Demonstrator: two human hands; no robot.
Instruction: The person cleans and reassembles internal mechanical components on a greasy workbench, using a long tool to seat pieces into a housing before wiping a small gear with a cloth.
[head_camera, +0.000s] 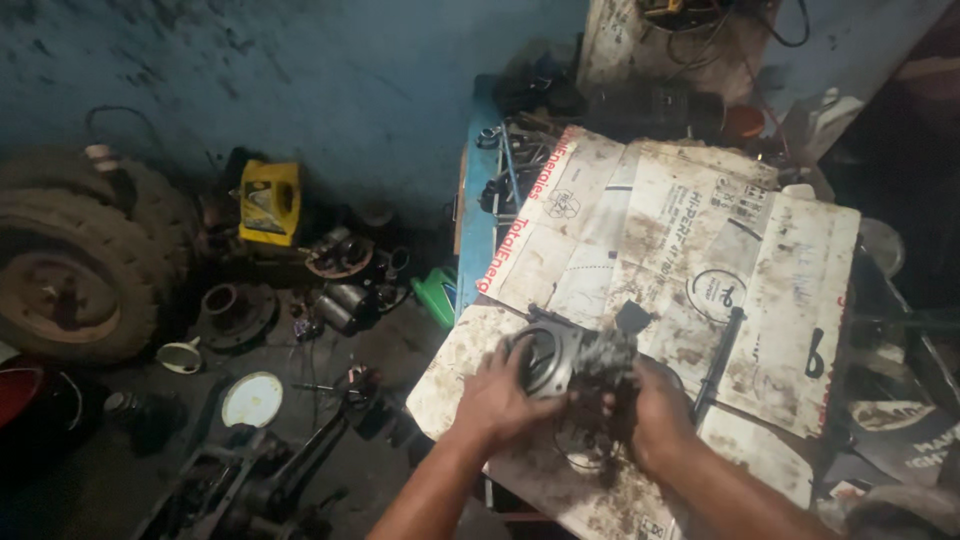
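A greasy metal engine part (578, 362) with a round grey housing and a dark, dirty body sits low over the cardboard-covered bench (760, 260). My left hand (498, 395) grips its round housing from the left. My right hand (655, 410) holds the dark body from the right, fingers wrapped round it. A long black tool (718, 362) lies on the cardboard just right of my right hand.
Spanners and tools (515, 160) pile up at the bench's far left corner. On the floor to the left lie stacked tyres (80, 270), a yellow canister (270, 203), a green container (437, 293), a white disc (251, 398) and several metal parts (340, 280).
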